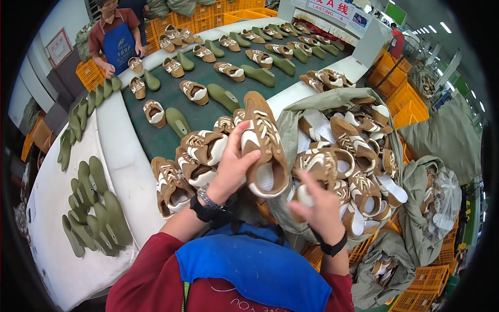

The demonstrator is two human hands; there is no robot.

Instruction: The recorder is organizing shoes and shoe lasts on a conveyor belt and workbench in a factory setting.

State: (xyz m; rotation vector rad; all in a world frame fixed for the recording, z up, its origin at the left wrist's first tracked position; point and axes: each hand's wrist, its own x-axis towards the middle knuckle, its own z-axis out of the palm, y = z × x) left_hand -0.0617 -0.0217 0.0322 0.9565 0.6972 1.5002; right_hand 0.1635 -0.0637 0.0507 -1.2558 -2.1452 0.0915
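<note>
My left hand grips a brown sneaker with cream laces and white side panels, its toe pointing up and away from me. To the right of it, my right hand is closed around the white heel of a second brown shoe, slightly blurred, in front of the open sack. That grey-green sack is heaped with more brown and white shoes. Several matching shoes lie beside my left forearm, on the near edge of the work surface.
A dark green belt carries shoes and green shoe lasts in rows. More lasts stand on the white table at left. A person in a blue apron stands at the far left. Orange crates and sacks line the right.
</note>
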